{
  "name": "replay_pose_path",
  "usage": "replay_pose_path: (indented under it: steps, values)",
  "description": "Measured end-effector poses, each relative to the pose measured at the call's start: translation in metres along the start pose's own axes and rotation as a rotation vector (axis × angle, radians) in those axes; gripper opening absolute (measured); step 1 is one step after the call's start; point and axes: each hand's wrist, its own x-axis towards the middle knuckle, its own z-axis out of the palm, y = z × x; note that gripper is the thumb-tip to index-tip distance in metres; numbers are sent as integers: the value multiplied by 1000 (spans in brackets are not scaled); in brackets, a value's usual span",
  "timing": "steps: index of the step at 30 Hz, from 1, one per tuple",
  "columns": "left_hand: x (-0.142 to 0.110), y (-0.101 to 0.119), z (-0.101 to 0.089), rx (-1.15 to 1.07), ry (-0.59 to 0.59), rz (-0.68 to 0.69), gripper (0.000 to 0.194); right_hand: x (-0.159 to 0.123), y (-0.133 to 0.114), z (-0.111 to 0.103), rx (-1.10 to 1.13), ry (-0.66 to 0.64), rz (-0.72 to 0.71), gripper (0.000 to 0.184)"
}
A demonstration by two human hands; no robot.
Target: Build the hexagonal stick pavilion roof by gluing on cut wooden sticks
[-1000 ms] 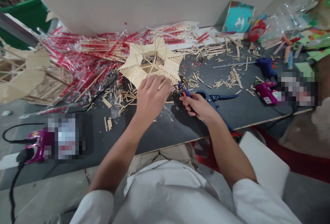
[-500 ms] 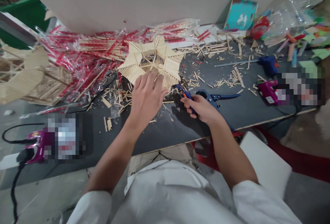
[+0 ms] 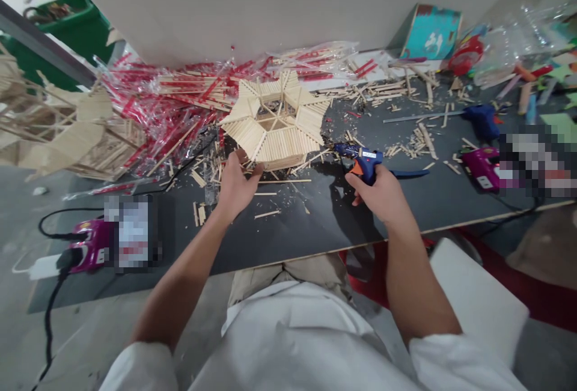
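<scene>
Background: green bin holding clutter | packets: sticks | right hand: gripping glue gun | left hand: cannot tell

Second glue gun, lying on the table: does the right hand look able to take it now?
Probably not: the right hand holds the first glue gun. Otherwise, the way to the second glue gun looks free above the sticks.

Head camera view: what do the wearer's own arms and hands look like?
Left short white sleeve and right short white sleeve, plain, ending near the elbows. Forearms bare; left hand and right hand ungloved, no watch or bracelet visible.
</scene>
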Motion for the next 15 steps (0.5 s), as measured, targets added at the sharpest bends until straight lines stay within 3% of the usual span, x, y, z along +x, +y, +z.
replay_pose_path:
  steps: [6, 10, 15]
  values:
    - [14, 8, 28, 96, 30, 269, 27, 4, 5, 5, 156, -24, -4, 33]
    - [14, 6, 38, 104, 40, 248, 19, 5, 6, 3, 245, 0, -7, 36]
    - [19, 16, 23, 96, 152, 184, 27, 7, 6, 1, 391, 1, -10, 45]
